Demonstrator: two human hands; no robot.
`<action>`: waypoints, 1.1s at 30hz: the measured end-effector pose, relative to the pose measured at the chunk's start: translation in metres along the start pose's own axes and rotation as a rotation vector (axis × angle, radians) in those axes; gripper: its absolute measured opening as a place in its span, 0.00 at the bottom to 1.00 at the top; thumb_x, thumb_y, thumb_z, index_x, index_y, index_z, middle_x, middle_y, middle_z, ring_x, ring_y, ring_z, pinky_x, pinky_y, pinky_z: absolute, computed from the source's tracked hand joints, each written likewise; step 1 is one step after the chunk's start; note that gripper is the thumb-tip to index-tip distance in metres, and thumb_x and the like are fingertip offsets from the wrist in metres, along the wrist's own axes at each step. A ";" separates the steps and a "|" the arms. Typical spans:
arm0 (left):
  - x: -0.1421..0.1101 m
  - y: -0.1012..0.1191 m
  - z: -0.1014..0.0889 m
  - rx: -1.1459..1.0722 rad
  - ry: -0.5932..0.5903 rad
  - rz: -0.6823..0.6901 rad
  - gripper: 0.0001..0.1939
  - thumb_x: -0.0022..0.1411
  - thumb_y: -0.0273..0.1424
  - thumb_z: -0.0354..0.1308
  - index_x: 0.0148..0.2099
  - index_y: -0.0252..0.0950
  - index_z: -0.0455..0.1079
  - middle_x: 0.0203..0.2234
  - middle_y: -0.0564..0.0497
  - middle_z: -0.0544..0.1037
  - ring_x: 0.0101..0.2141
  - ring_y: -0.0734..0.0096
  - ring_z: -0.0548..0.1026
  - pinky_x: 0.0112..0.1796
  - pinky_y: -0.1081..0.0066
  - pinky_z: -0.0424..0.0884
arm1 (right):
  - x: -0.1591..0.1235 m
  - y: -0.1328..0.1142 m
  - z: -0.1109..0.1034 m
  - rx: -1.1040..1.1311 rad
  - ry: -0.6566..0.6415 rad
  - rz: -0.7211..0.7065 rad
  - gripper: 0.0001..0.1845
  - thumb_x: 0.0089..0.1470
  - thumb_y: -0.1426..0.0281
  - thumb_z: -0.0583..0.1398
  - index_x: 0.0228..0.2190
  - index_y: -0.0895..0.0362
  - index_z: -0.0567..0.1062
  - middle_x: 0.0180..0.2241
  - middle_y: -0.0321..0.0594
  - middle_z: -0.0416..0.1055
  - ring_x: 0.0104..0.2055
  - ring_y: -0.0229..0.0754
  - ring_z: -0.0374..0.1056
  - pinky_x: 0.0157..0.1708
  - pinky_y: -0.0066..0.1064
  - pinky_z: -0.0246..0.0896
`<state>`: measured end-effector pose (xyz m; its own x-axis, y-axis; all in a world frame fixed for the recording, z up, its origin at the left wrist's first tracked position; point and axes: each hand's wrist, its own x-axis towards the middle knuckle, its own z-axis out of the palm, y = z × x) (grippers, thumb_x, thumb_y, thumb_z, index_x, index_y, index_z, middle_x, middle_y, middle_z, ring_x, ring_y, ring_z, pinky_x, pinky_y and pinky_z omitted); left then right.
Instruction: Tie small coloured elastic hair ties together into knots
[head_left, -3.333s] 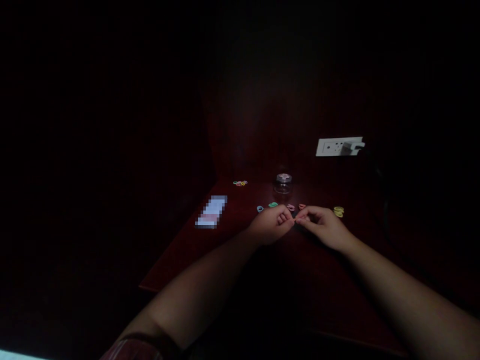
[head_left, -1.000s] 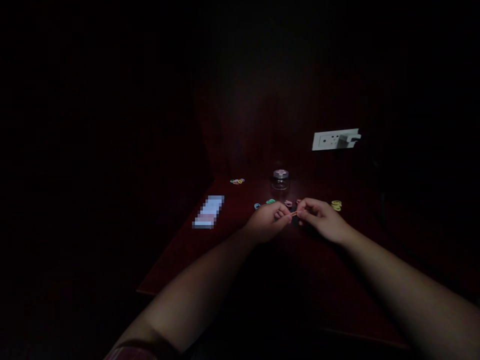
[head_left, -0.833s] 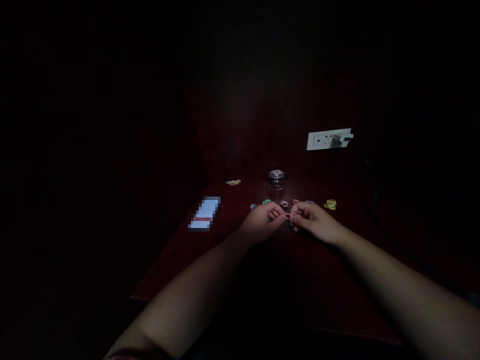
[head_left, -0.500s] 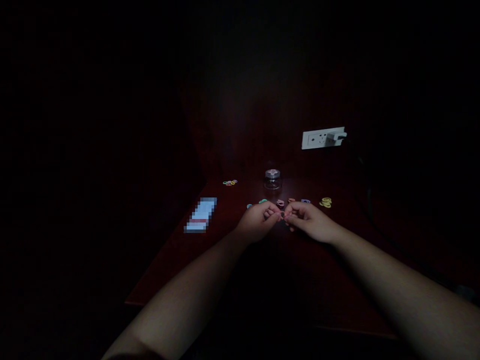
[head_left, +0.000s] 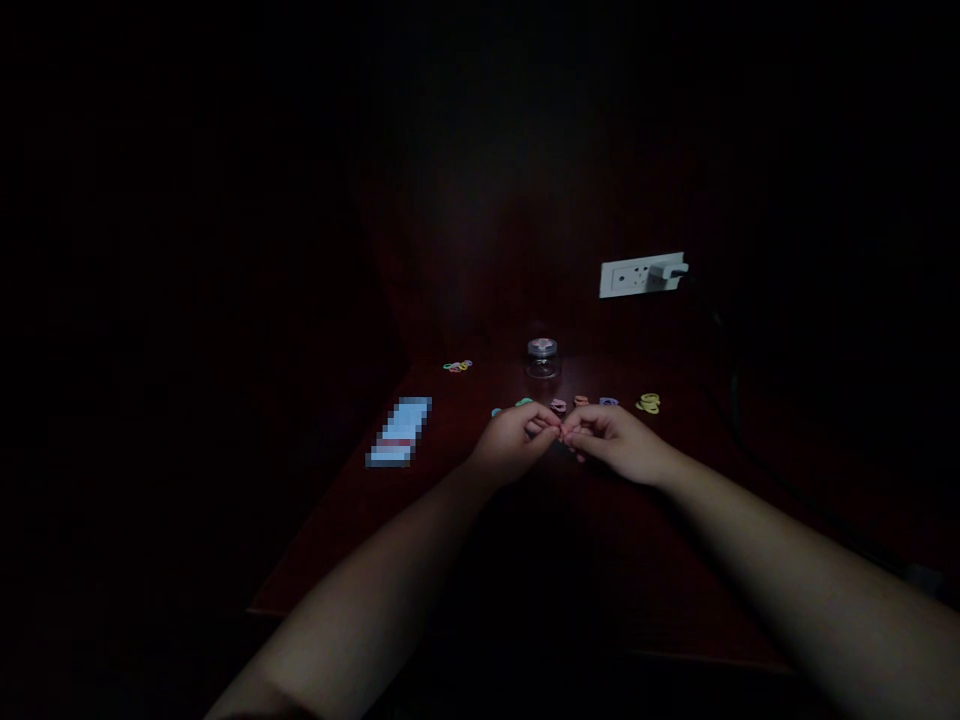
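Observation:
My left hand (head_left: pixel 516 440) and my right hand (head_left: pixel 616 440) meet over the middle of the dark red table, thumbs and fingertips pinched together. Between them is a small hair tie, mostly hidden by the fingers; its colour looks orange but is hard to make out. Just beyond the hands lie small heaps of hair ties in a row: blue (head_left: pixel 496 412), green (head_left: pixel 524 402), pink (head_left: pixel 558 405), orange (head_left: pixel 581 400), purple (head_left: pixel 608 401) and yellow (head_left: pixel 648 403). My left hand partly covers the blue and green ones.
A clear lidded jar (head_left: pixel 542 362) stands behind the row. Mixed-colour hair ties (head_left: pixel 457 366) lie at the back left. A lit, blurred phone-like rectangle (head_left: pixel 399 432) rests on the left. On the wall is a socket (head_left: pixel 641 275) with a plug and dark cable running down the right.
My fingertips have drawn closer together, and the small ring seen between them before is now mostly hidden. The view has shifted slightly; the heaps and jar stay put.

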<state>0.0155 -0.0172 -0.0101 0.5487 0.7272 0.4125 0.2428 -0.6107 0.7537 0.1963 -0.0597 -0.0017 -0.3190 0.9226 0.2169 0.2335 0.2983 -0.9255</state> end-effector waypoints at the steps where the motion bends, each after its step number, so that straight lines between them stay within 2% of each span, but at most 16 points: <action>1: 0.000 0.000 0.000 -0.008 -0.013 -0.002 0.07 0.59 0.31 0.55 0.38 0.33 0.71 0.31 0.49 0.78 0.30 0.74 0.75 0.32 0.76 0.70 | 0.000 0.000 0.000 -0.002 0.004 0.000 0.15 0.46 0.59 0.64 0.26 0.58 0.71 0.19 0.32 0.66 0.22 0.35 0.63 0.23 0.27 0.56; 6: 0.000 0.003 0.000 -0.049 -0.031 -0.024 0.09 0.59 0.31 0.56 0.40 0.32 0.72 0.32 0.48 0.79 0.31 0.74 0.76 0.33 0.75 0.71 | 0.002 0.002 0.000 -0.026 0.021 -0.022 0.15 0.49 0.58 0.63 0.27 0.58 0.71 0.18 0.32 0.65 0.21 0.34 0.60 0.22 0.26 0.53; 13: -0.001 0.012 0.000 -0.101 -0.047 -0.050 0.11 0.54 0.29 0.62 0.40 0.30 0.71 0.32 0.47 0.78 0.32 0.74 0.75 0.34 0.74 0.72 | 0.004 0.006 -0.004 -0.111 0.075 -0.089 0.14 0.49 0.59 0.62 0.25 0.57 0.71 0.17 0.31 0.61 0.20 0.34 0.56 0.22 0.27 0.52; 19: 0.001 0.000 0.001 -0.067 -0.020 0.000 0.09 0.55 0.29 0.61 0.39 0.32 0.73 0.33 0.48 0.79 0.32 0.74 0.76 0.35 0.74 0.72 | 0.004 0.007 -0.004 -0.066 0.143 -0.121 0.14 0.46 0.60 0.64 0.28 0.58 0.71 0.20 0.32 0.62 0.22 0.33 0.55 0.22 0.27 0.51; 23: 0.002 -0.007 0.002 -0.066 -0.004 0.005 0.08 0.56 0.30 0.61 0.38 0.32 0.73 0.33 0.48 0.79 0.32 0.74 0.76 0.35 0.74 0.72 | 0.003 0.008 -0.004 -0.058 0.165 -0.149 0.13 0.47 0.63 0.64 0.32 0.58 0.72 0.22 0.33 0.64 0.23 0.33 0.56 0.23 0.27 0.52; 29: 0.002 -0.004 0.003 -0.090 0.009 -0.047 0.08 0.53 0.31 0.63 0.35 0.32 0.71 0.29 0.50 0.78 0.29 0.75 0.75 0.31 0.75 0.70 | 0.003 0.008 -0.004 -0.152 0.162 -0.190 0.11 0.50 0.64 0.62 0.34 0.58 0.76 0.26 0.38 0.69 0.27 0.38 0.61 0.28 0.30 0.57; 33: 0.001 -0.002 0.003 -0.136 0.030 -0.064 0.11 0.53 0.32 0.63 0.33 0.33 0.65 0.28 0.51 0.77 0.27 0.76 0.73 0.28 0.77 0.68 | 0.002 0.009 -0.005 -0.201 0.174 -0.197 0.12 0.50 0.64 0.62 0.36 0.57 0.77 0.27 0.39 0.71 0.29 0.40 0.64 0.30 0.32 0.60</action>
<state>0.0182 -0.0157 -0.0129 0.5110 0.7734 0.3751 0.1647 -0.5164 0.8404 0.2018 -0.0540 -0.0078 -0.2186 0.8653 0.4511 0.3649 0.5012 -0.7846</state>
